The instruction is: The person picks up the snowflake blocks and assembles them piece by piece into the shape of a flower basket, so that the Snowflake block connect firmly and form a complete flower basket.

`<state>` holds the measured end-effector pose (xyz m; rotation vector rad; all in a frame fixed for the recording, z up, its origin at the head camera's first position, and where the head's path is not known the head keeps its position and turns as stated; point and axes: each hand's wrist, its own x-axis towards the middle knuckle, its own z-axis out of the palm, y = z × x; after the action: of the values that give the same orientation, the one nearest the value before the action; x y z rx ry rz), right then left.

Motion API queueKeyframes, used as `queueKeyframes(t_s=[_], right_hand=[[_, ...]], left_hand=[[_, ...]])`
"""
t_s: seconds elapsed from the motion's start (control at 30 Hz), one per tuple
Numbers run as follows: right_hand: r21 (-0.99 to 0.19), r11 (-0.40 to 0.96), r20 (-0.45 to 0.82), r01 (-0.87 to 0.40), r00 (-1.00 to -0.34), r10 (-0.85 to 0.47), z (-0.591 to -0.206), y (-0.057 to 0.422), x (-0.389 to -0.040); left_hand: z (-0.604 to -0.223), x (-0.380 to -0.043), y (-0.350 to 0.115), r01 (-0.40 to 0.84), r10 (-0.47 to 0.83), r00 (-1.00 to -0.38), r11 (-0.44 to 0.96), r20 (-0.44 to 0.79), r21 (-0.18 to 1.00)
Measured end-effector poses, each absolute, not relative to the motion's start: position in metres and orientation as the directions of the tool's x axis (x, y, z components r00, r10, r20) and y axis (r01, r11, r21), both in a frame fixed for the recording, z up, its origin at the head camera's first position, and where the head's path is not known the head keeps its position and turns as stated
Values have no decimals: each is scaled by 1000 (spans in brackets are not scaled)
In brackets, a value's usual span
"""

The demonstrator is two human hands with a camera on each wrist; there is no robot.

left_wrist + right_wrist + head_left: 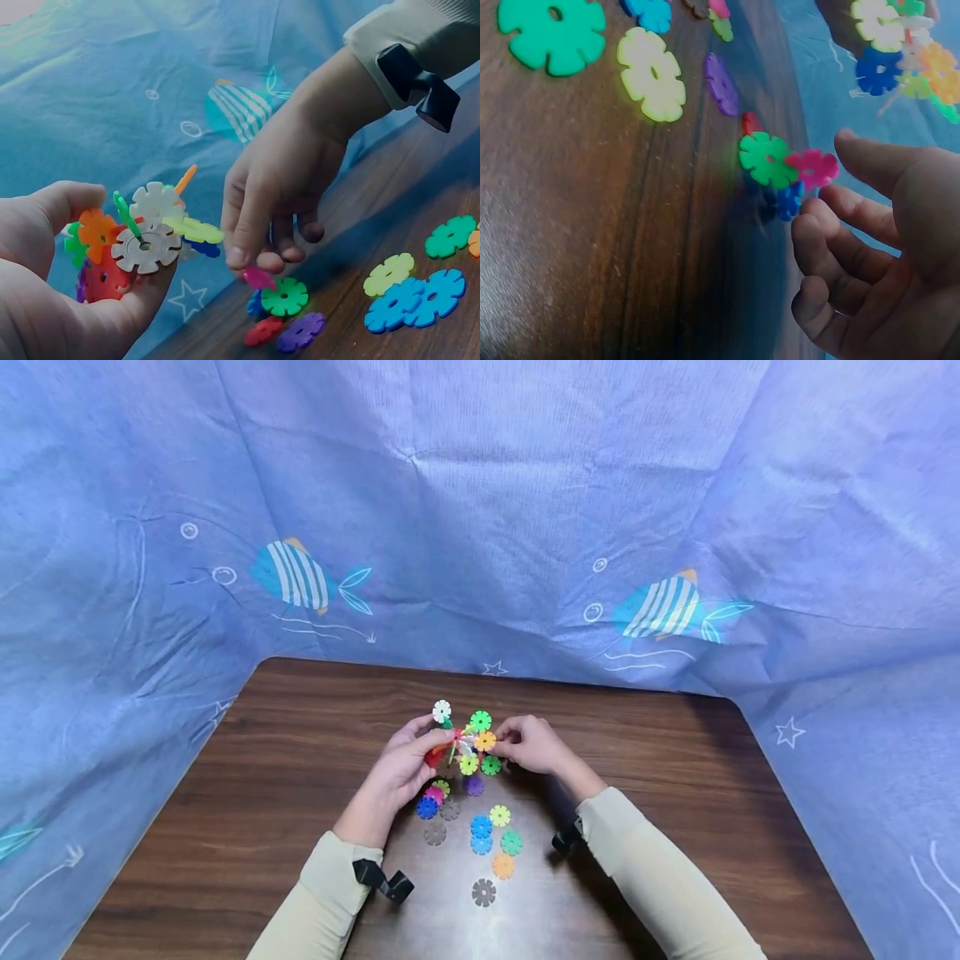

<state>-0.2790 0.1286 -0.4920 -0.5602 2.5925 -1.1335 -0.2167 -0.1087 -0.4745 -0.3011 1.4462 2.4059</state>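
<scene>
In the head view my left hand (401,762) grips a built cluster of notched plastic snowflake discs (146,247) in white, orange, red, green, yellow and blue. The left wrist view shows its thumb and palm around the cluster's near side. My right hand (530,745) is bent beside the cluster, low over the table. Close to its fingertips is a pink disc (812,169) next to a green disc (766,159), with blue and red pieces by them. In the right wrist view its thumb and forefinger are apart, and nothing is clearly pinched between them.
Loose discs lie on the dark wooden table (660,793): a purple disc (473,785), blue discs (481,828), a yellow disc (499,815), an orange disc (503,865) and a grey disc (483,892). A blue fish-printed cloth (480,527) hangs behind the table.
</scene>
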Motion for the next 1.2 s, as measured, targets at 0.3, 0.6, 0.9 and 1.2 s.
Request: queueKeyframes(t_s=[0.3, 0.6, 0.9, 1.2], right_hand=[[-768, 609, -109, -196, -898, -426, -490, 124, -279], [-793, 596, -80, -125, -949, -305, -485, 135, -285], [-830, 548, -48, -102, -967, -252, -476, 140, -287], [-873, 478, -23, -92, -973, -229, -467, 144, -288]], left_hand=[[-474, -216, -107, -367, 178, -930, -427, -321, 827], [-479, -215, -103, -380, 168, -925, -382, -341, 842], [-487, -213, -92, -402, 165, -915, -349, -367, 846], [-491, -211, -86, -406, 179, -912, -270, -369, 873]])
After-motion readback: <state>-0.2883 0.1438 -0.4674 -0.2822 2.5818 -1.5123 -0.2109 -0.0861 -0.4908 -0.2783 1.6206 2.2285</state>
